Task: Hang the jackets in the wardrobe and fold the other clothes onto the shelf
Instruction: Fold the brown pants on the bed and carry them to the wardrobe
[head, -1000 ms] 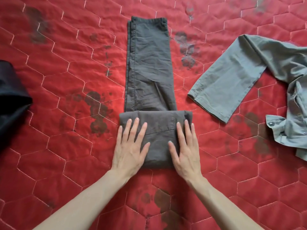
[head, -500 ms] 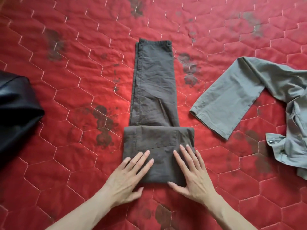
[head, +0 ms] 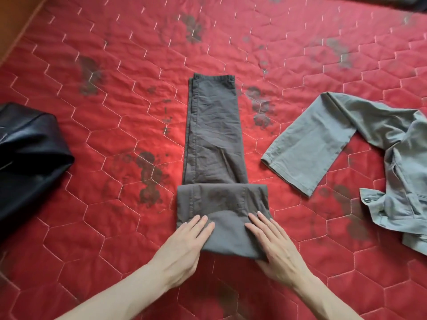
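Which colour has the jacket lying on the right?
The jacket is pale grey-green, shown best in the head view.

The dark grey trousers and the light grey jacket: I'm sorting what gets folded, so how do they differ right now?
The dark grey trousers lie straight, near end folded over; the light grey jacket sprawls crumpled, one sleeve out. Both hands, left hand and right hand, rest on the trousers; the jacket lies untouched. Both lie on the red quilt.

A home bedroom: clothes lie spread over a red quilted bedspread (head: 97, 215) with hexagon stitching.
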Tool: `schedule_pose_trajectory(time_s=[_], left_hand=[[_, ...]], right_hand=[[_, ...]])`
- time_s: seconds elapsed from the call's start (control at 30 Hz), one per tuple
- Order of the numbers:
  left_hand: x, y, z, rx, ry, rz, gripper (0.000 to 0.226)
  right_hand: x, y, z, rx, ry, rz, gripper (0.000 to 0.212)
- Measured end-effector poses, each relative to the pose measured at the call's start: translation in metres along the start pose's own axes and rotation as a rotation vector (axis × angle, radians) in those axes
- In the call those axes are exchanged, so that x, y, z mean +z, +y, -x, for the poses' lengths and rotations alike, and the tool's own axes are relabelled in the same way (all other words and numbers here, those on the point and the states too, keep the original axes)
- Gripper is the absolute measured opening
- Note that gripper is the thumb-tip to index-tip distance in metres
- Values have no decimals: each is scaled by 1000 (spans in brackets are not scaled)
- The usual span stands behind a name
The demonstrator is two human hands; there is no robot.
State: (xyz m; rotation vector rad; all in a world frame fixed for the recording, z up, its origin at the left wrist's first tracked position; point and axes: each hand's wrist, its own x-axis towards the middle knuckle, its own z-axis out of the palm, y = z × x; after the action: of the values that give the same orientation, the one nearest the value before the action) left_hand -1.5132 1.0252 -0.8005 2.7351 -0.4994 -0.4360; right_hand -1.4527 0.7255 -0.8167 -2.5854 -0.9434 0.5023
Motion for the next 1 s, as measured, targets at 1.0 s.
schedule_pose_trajectory(time_s=[1.0], left_hand=[[-25, -39, -35, -737, 318, 899, 76]], right_hand=[[-35, -7, -99, 566, 434, -939, 8]])
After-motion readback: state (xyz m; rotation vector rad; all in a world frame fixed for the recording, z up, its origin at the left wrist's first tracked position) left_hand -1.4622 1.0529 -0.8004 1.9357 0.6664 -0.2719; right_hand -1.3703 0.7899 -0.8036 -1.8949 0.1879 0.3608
